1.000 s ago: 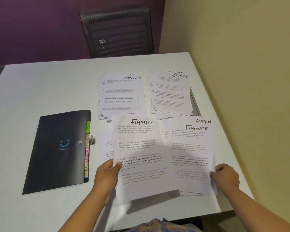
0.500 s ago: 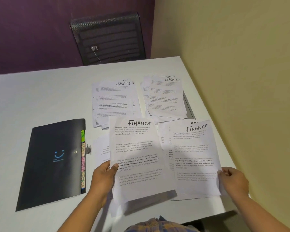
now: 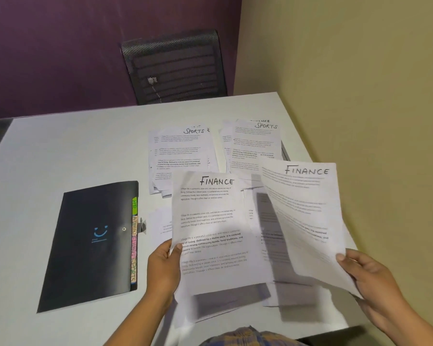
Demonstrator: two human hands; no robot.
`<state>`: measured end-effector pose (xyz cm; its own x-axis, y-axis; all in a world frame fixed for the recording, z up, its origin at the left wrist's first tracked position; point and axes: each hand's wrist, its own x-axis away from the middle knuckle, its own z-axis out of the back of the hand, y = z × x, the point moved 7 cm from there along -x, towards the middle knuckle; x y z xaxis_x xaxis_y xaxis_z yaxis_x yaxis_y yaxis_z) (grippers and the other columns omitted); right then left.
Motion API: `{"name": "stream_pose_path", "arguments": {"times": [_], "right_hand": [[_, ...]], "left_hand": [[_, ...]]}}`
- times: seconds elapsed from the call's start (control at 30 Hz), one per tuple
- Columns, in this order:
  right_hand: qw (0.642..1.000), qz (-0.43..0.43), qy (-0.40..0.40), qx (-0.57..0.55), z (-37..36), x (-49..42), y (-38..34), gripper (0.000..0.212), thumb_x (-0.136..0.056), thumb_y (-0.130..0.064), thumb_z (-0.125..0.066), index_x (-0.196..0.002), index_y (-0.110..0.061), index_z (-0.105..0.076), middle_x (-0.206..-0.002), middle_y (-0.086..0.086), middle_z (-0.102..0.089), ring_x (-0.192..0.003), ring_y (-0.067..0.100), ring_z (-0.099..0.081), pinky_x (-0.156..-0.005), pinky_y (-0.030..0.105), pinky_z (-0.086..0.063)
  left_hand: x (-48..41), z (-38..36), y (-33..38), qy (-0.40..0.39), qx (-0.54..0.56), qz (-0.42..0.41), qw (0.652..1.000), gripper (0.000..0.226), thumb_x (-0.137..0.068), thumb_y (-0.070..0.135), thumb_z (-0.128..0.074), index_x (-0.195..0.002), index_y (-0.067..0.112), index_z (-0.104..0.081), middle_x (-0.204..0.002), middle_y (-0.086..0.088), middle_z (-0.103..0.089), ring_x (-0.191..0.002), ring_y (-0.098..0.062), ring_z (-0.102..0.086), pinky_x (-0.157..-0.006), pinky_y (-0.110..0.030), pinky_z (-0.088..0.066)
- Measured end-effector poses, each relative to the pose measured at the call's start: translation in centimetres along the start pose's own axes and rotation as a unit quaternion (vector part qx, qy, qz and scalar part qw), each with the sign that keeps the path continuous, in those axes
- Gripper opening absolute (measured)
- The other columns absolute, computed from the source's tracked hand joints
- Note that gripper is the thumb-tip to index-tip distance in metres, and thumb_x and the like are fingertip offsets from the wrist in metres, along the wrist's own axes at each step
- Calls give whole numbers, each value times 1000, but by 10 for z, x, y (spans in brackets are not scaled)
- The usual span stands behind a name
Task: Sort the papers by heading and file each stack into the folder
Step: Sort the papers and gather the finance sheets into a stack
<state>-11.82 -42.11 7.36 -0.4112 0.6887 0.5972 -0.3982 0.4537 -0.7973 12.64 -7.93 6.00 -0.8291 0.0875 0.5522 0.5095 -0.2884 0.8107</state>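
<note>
Sorting underway: left hand (image 3: 164, 267) and right hand (image 3: 371, 278) each pinch a FINANCE sheet (image 3: 215, 233); next, stack them together.

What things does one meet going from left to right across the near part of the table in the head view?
Black folder → coloured tabs → left hand → its Finance sheet → second Finance sheet → right hand.

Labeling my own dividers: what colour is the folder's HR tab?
Bright green, on the HR tab in the head view.
</note>
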Motion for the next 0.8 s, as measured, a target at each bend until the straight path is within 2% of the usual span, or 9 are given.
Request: {"name": "stream_pose_path", "arguments": {"times": [0.13, 0.2, 0.27, 0.3, 0.37, 0.5, 0.63, 0.73, 0.8], "right_hand": [[996, 22, -81, 38, -52, 20, 0, 8, -90, -3, -63, -91, -3, -71, -85, 22, -76, -67, 27, -69, -68, 33, -54], [989, 19, -118, 89, -72, 25, 8, 6, -89, -2, -65, -91, 3, -69, -80, 22, -75, -64, 26, -65, -65, 33, -49], [982, 8, -136, 128, -88, 27, 16, 9, -88, -3, -67, -93, 5, -65, -73, 13, -73, -59, 20, -64, -59, 31, -49], [981, -3, -142, 130, -96, 28, 19, 13, -88, -5, -69, -97, 3, -64, -77, 8, -74, -62, 19, -69, -59, 31, -53], [980, -24, -157, 122, -109, 28, 24, 23, -88, -17, -72, -107, -8, -63, -97, 7, -75, -81, 24, -75, -74, 41, -61], [970, -26, -217, 105, -128, 32, 23, 20, -94, -17, -64, -112, -11, -71, -105, 7, -77, -95, 28, -74, -90, 51, -57], [974, -6, -216, 66, -135, 32, 20, 30, -84, -17, -70, -111, -4, -71, -109, 14, -75, -101, 34, -72, -95, 58, -52], [975, 0, -219, 48, -138, 29, 15, 22, -89, 1, -62, -110, 1, -69, -109, 19, -74, -100, 38, -71, -93, 58, -53], [974, 45, -209, 78, -139, 30, 1, 20, -91, 5, -60, -105, -3, -72, -102, 13, -77, -93, 30, -74, -79, 43, -61]], "left_hand": [[3, -7, 1, -7, 32, 0, 999, 19, -100, 19, -53, -106, 19, -71, -94, -5, -77, -84, -28, -73, -66, -36, -59], [4, -10, 2, -13, 51, 5, 999, 18, -99, 17, -54, -106, 18, -71, -96, -9, -77, -86, -32, -73, -71, -40, -60], [6, -14, 4, -30, 64, 12, 997, 18, -99, 17, -55, -107, 16, -72, -95, -11, -77, -85, -34, -73, -70, -41, -60], [9, -17, 4, -43, 69, 15, 997, 18, -98, 19, -57, -106, 15, -72, -94, -12, -77, -83, -34, -73, -67, -40, -60], [14, -21, 6, -66, 81, 23, 994, 19, -96, 24, -60, -104, 11, -72, -91, -17, -76, -78, -34, -72, -63, -41, -60], [24, -27, 5, -91, 82, 40, 992, 28, -98, 33, -55, -101, 11, -71, -94, -21, -74, -86, -42, -71, -72, -53, -59], [26, -21, 5, -65, 62, 42, 995, 46, -104, 46, -32, -101, 20, -70, -96, -7, -77, -80, -20, -74, -56, -24, -56], [30, -26, 18, -121, 86, 3, 989, 18, -99, 18, -54, -102, 11, -71, -94, -11, -77, -76, -21, -75, -55, -25, -56], [31, -28, 28, -151, 102, -30, 983, 18, -93, 0, -59, -106, 6, -70, -96, -10, -77, -81, -21, -76, -59, -25, -58]]}}
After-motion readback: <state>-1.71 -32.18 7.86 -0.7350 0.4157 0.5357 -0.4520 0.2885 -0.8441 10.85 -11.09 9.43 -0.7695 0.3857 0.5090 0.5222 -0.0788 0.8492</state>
